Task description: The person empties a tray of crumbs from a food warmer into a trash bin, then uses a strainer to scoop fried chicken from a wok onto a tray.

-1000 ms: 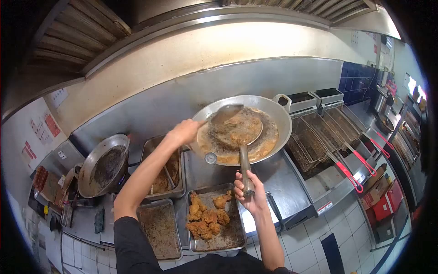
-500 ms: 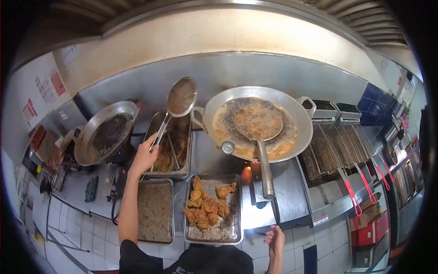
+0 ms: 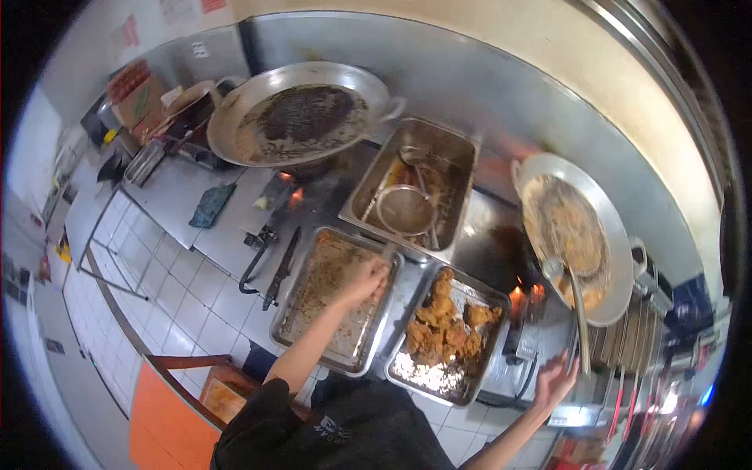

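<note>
My left hand (image 3: 366,282) is closed round the handle end of a mesh strainer (image 3: 406,211), above the bare part of a crumb-covered tray (image 3: 345,362). The strainer's bowl is at a deep steel pan (image 3: 356,205) that holds brown liquid and other utensils. My right hand (image 3: 554,381) has its fingers apart, close to the handle end of a long-handled skimmer (image 3: 581,321). That skimmer lies in the right wok (image 3: 623,301) of bubbling oil. Between my hands, a second tray (image 3: 499,345) carries fried chicken pieces (image 3: 445,335).
A large wok (image 3: 223,137) of dark oil stands at the back left. Flames (image 3: 296,196) show below it and near the right wok. A green cloth (image 3: 211,205) lies on the left counter. Fryer baskets (image 3: 623,345) stand at the right. An orange panel (image 3: 168,419) is at lower left.
The view has swung left. My left hand has lowered the strainer from in front of the back wall to the deep pan. My right hand's fingers have spread.
</note>
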`<state>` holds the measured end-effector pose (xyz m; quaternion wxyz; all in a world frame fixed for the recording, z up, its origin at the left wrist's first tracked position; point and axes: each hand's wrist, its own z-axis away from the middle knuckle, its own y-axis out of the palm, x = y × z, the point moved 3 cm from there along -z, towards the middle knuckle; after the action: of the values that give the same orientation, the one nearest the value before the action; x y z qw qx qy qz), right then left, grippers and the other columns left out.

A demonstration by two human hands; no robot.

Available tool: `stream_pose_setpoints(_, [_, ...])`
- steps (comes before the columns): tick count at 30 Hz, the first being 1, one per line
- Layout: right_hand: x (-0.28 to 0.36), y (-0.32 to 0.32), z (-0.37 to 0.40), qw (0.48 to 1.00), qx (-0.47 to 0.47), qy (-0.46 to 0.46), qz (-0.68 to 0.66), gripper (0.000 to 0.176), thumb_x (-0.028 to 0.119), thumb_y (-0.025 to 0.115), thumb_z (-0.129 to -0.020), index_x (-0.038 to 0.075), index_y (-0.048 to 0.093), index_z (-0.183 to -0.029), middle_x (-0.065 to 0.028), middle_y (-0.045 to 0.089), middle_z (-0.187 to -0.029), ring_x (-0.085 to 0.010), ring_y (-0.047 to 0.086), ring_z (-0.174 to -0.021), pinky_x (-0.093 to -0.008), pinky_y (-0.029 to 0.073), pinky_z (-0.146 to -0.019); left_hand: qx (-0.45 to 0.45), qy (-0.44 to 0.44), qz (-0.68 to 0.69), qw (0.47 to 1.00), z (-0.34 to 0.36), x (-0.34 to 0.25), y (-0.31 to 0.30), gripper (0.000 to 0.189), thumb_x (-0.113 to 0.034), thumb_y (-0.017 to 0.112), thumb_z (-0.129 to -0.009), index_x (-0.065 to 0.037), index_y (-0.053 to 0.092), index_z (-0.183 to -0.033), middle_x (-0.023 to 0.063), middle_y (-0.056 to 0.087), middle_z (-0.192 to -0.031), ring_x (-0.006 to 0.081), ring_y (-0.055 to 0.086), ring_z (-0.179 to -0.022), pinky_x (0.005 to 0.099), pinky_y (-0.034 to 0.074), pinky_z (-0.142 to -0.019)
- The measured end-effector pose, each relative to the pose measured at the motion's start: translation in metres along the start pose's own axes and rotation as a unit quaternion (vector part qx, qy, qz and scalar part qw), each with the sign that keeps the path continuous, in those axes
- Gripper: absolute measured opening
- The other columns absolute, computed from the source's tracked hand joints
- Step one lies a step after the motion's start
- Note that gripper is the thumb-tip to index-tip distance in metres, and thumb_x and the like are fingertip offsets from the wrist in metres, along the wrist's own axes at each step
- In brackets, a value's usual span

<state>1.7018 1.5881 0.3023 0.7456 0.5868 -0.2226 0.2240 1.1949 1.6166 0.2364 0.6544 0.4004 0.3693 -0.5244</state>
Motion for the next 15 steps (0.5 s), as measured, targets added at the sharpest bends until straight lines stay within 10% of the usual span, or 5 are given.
stream_pose_setpoints(3, [-0.043, -0.053, 0.024, 0.975, -0.214, -0.059, -0.012, 0.029, 0.035, 0.059, -0.092, 0.008, 0.064, -0.102, -0.0036, 0.063, -0.067, -0.0135, 0.058, -0.055, -0.0269, 0.049, -0.049, 0.031, 0.004, 0.118, 0.992, -0.002, -0.014, -0.002, 0.037, -0.016, 0.039, -0.102, -0.006, 0.039, -0.137, -0.0014, 0.041, -0.062, 0.0072, 0.037, -0.046, 0.0226, 0.032, -0.038])
stream_pose_setpoints(5, [-0.072, -0.102, 0.044, 0.988, -0.151, -0.023, -0.016, 0.024, 0.032, 0.054, -0.094, 0.011, 0.065, -0.091, -0.0026, 0.067, -0.07, -0.0122, 0.062, -0.055, -0.0244, 0.052, -0.047, 0.025, 0.028, 0.104, 0.994, -0.017, -0.013, -0.006, 0.037, -0.015, 0.038, -0.102, -0.003, 0.04, -0.137, -0.0001, 0.043, -0.062, 0.0076, 0.037, -0.046, 0.0221, 0.032, -0.038])
stream_pose_setpoints(10, [-0.144, -0.088, 0.1, 0.912, -0.384, -0.02, 0.14, 0.023, 0.04, 0.057, -0.089, 0.017, 0.059, -0.086, 0.0095, 0.052, -0.068, -0.0051, 0.047, -0.057, -0.0208, 0.039, -0.054, 0.047, -0.009, 0.12, 0.992, -0.049, -0.008, -0.015, 0.032, -0.015, 0.042, -0.1, 0.0, 0.045, -0.129, 0.0037, 0.05, -0.063, 0.0095, 0.042, -0.044, 0.0252, 0.036, -0.037])
stream_pose_setpoints(13, [-0.154, -0.114, 0.105, 0.932, -0.268, 0.011, 0.244, 0.024, 0.029, 0.051, -0.091, 0.008, 0.052, -0.101, -0.0021, 0.053, -0.085, -0.0187, 0.049, -0.08, -0.0409, 0.042, -0.075, 0.027, -0.005, 0.059, 0.998, -0.051, -0.028, -0.025, 0.036, -0.017, 0.042, -0.101, 0.0, 0.045, -0.133, 0.001, 0.049, -0.061, 0.0086, 0.041, -0.044, 0.0234, 0.037, -0.038])
stream_pose_setpoints(15, [-0.166, -0.104, 0.105, 0.928, -0.284, 0.022, 0.239, 0.03, 0.034, 0.049, -0.091, 0.007, 0.055, -0.102, -0.0048, 0.053, -0.087, -0.0203, 0.049, -0.079, -0.0392, 0.043, -0.074, 0.017, 0.012, 0.07, 0.997, -0.068, -0.034, -0.027, 0.03, -0.022, 0.046, -0.099, 0.001, 0.054, -0.116, 0.001, 0.051, -0.061, 0.0092, 0.044, -0.044, 0.0239, 0.039, -0.038])
